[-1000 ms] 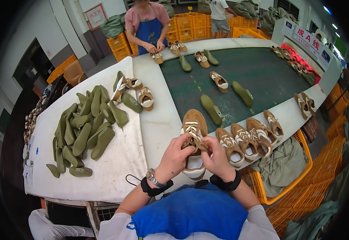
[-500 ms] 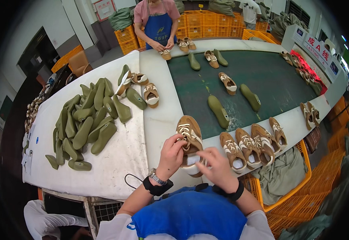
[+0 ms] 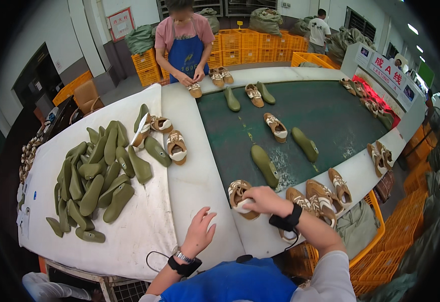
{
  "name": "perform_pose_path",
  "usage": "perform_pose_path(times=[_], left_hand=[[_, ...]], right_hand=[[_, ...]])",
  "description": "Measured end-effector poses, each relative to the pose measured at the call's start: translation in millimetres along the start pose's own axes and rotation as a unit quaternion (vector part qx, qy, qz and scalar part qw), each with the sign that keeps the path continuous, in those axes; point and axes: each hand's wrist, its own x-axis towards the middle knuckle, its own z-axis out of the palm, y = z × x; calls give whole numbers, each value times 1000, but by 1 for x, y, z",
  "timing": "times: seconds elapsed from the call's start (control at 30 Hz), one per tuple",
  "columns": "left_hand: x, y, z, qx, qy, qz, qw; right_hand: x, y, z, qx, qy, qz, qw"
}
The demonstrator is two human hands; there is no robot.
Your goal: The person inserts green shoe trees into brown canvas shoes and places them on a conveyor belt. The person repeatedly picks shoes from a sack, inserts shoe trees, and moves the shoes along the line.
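My right hand (image 3: 266,200) grips the heel of a brown and white sneaker (image 3: 239,192) at the near edge of the green conveyor belt (image 3: 215,118). The thumb and fingers close on its white back part. My left hand (image 3: 200,232) is raised over the white table with fingers apart, holding nothing. To the right of the held shoe stands a row of similar sneakers (image 3: 342,186), partly hidden by my right forearm. A green shoe last (image 3: 265,165) lies on the belt just beyond the held shoe.
A heap of green lasts (image 3: 91,176) covers the left table, with a few sneakers (image 3: 176,147) beside it. More lasts and sneakers lie along the belt. Across the table a person in a blue apron (image 3: 187,53) handles a sneaker. An orange crate (image 3: 378,221) holds grey-green cloth at right.
My right hand has taken the sneaker by its heel and moved it forward onto the belt's near edge. My left hand has let go of its laces and drawn back left. The view has shifted.
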Motion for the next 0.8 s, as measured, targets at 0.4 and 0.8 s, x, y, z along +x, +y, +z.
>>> perform_pose_path(times=[0.4,0.8], left_hand=[[-49,-53,-6,55,10,-140,989],[-56,-46,21,43,-8,-129,991]], right_hand=[[195,182,53,-6,74,189,979],[129,223,24,-219,6,292,931]])
